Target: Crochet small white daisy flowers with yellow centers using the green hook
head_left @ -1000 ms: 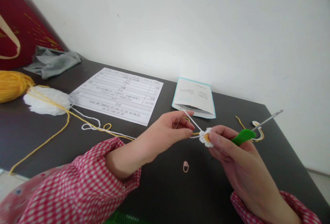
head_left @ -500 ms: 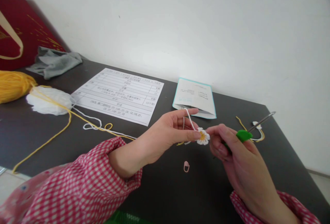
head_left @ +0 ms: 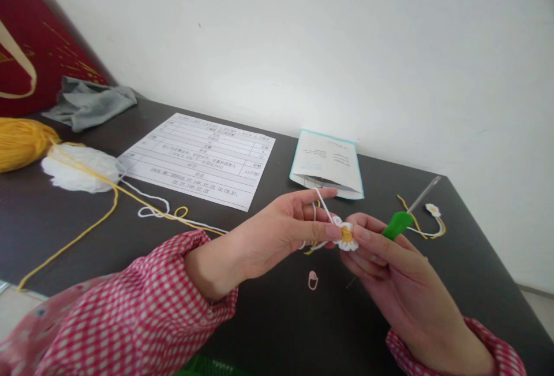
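Observation:
A small crocheted flower (head_left: 347,235), white petals round a yellow centre, is held up between my two hands. My left hand (head_left: 281,226) pinches its left edge between thumb and fingers, and a white yarn strand (head_left: 324,203) runs from it over my raised index finger. With thumb and fingertips my right hand (head_left: 407,283) grips the flower's right edge. That same hand keeps a green-handled crochet hook (head_left: 398,225) tucked in it, one metal end pointing up and right. Loose yarn tails hang behind the flower. A pink stitch marker (head_left: 313,280) lies on the table below.
On the dark table (head_left: 277,330) lie a printed pattern sheet (head_left: 203,159), an opened white packet (head_left: 326,159) and another small flower (head_left: 433,209) with yarn tails. White yarn (head_left: 80,171), yellow yarn (head_left: 23,144), a grey cloth (head_left: 90,104) and a red bag (head_left: 38,47) are at left.
My right hand has moved in and its thumb now grips the flower's right edge. The flower has shifted slightly right, and the hook has tilted more upright.

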Motion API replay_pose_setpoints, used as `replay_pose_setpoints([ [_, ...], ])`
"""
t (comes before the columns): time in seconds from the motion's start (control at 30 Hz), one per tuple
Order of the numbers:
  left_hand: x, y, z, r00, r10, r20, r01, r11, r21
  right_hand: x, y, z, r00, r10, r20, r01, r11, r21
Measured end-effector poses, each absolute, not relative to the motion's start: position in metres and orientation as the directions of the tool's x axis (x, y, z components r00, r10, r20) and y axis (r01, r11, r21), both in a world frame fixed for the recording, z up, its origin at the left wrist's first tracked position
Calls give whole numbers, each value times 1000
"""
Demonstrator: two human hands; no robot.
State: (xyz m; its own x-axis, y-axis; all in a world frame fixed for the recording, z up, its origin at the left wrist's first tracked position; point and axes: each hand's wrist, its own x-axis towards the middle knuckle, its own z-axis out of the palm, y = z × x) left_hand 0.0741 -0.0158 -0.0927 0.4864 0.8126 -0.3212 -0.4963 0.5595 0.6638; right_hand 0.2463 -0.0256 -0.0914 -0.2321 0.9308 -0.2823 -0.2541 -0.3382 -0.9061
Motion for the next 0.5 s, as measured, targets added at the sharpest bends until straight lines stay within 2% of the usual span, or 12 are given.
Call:
replay_pose_setpoints([
  [0.1, 74, -16, -93, 499, 807, -316, -525, 571, 631, 246, -26, -92, -250, 928, -274, -290, -342, -894],
  [0.2, 74, -16, -91, 477, 823, -310, -515, 547, 660, 247, -28, -93, -214, 946, -245, -288, -301, -909],
  [0.37, 75, -15, -92, 433, 858, -278, -513, 488, 707, 250, -32, -95, -135, 976, -171, -211, -197, -957],
  [0.5, 76, -16, -92, 426, 870, -251, -512, 460, 726, 252, -32, -95, -128, 977, -170, -168, -190, -967],
])
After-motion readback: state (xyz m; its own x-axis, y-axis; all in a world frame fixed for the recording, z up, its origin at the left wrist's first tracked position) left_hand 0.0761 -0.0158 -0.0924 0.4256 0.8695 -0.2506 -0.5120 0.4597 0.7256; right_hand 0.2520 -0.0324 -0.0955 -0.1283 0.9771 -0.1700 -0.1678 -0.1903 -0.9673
